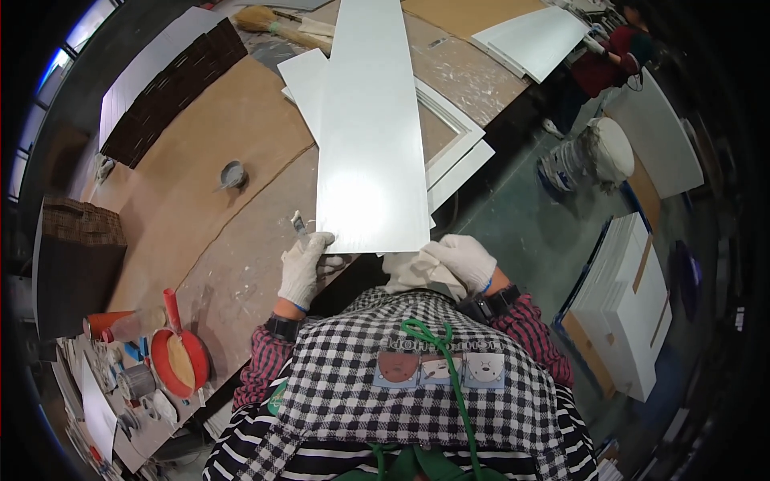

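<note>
A long white panel (370, 144) lies lengthwise before me, its near end close to my apron. My left hand (302, 268), in a white knit glove, is closed at its near left corner. From the same hand a small putty knife (300, 225) sticks up, with pale filler on its blade. My right hand (465, 260), gloved too, is closed on a cream cloth (423, 275) by the near right corner. The cloth hangs below the panel's end; whether those fingers also grip the panel is hard to tell.
Under the panel are more white boards and a white frame (449, 120) on the worktable (241, 248). A small grey cup (233, 175) and a red pan (180, 365) stand left. Stacked panels (626, 313) and a bucket (589, 156) are right. Another person (622, 60) works far right.
</note>
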Demonstrator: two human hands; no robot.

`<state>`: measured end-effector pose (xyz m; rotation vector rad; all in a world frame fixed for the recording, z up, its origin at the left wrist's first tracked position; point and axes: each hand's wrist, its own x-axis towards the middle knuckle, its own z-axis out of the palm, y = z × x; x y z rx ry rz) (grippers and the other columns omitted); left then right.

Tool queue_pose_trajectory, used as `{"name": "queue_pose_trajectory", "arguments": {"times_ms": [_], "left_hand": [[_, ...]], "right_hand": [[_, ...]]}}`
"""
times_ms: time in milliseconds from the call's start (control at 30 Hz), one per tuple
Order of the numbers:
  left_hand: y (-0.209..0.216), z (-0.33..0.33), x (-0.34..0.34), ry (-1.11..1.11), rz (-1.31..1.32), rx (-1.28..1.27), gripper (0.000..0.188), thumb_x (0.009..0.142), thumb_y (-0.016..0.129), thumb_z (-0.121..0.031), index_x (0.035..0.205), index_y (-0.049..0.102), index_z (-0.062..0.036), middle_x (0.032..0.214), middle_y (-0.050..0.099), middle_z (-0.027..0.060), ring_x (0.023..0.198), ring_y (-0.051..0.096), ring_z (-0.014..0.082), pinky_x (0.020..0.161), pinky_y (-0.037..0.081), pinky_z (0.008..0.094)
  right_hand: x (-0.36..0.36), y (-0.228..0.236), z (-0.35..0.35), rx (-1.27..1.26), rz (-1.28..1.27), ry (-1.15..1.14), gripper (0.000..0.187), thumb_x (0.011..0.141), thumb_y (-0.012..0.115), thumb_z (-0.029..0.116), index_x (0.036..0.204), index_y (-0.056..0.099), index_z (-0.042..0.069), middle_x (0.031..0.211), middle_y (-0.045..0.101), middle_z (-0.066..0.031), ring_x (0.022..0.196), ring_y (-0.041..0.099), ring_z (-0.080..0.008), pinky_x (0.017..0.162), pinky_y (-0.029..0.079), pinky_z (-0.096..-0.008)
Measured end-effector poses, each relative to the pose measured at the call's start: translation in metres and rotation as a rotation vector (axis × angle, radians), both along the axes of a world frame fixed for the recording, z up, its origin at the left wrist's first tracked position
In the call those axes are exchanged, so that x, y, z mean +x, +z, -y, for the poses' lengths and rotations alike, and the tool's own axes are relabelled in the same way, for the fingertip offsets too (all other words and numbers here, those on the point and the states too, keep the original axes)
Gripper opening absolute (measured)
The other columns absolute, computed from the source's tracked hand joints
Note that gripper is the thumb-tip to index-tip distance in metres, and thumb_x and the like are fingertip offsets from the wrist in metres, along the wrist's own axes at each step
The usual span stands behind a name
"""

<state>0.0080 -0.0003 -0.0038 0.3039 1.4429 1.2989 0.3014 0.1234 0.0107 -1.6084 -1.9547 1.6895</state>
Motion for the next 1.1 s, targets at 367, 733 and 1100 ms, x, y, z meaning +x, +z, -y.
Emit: {"name": "queue_pose_trajectory", "arguments": {"times_ms": [367, 733, 1100], "left_hand": [[0.009, -0.014, 0.003, 0.012, -0.028, 0.014, 0.022, 0.1, 0.06, -0.022, 0.11, 0.061, -0.0016, 0.083, 0.067, 0.009, 0.062, 0.064, 0.014, 0.055, 0.052, 0.0241], [-0.015, 0.001, -0.001, -0.026, -0.006, 0.035, 0.03, 0.101, 0.06, -0.03, 0.112, 0.063, -0.0023, 0.093, 0.069, 0.0093, 0.066, 0.068, 0.0146, 0.058, 0.055, 0.0229], [-0.001, -0.004, 0.001, 0.033, -0.062, 0.009, 0.038, 0.093, 0.067, -0.025, 0.123, 0.062, -0.0023, 0.095, 0.069, 0.007, 0.069, 0.068, 0.0146, 0.059, 0.052, 0.0233]], "right_hand": [[0.02, 0.021, -0.012, 0.168, 0.067, 0.045, 0.05, 0.092, 0.062, 0.047, 0.091, 0.071, -0.001, 0.078, 0.071, -0.0168, 0.067, 0.068, -0.0248, 0.064, 0.052, -0.0343], [0.019, 0.012, -0.013, 0.446, 0.262, 0.675, 0.036, 0.087, 0.063, 0.038, 0.095, 0.072, 0.004, 0.086, 0.071, -0.0178, 0.08, 0.07, -0.0334, 0.073, 0.056, -0.0405], [0.011, 0.183, -0.164, 0.991, -0.13, -0.198, 0.043, 0.096, 0.059, 0.035, 0.125, 0.065, 0.003, 0.117, 0.071, -0.0165, 0.11, 0.067, -0.0311, 0.095, 0.051, -0.0367]]}}
